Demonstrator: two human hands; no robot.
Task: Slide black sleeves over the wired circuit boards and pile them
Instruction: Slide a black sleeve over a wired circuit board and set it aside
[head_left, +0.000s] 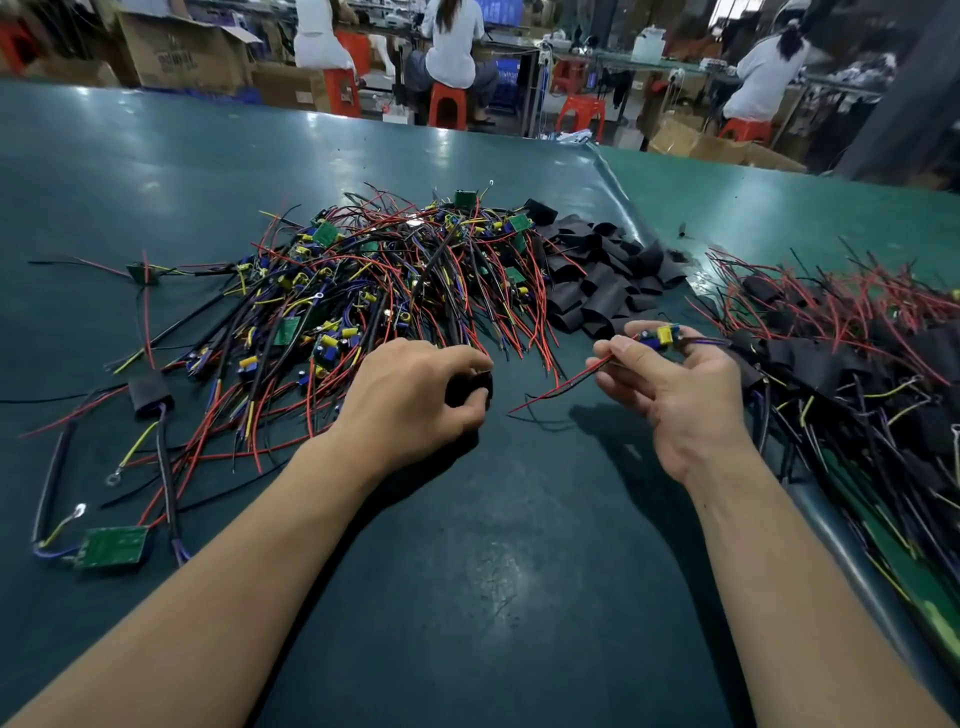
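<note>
Now the left hand (415, 397) pinches a black sleeve (469, 388) and the right hand (675, 382) grasps a wired circuit board (658, 335) above the tabletop (493, 597) — best to bunch its red leads, feed them through the sleeve mouth first

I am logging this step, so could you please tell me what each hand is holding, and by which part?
The left hand grips a black sleeve around its body. The right hand pinches a wired circuit board at its red-wire end.
</note>
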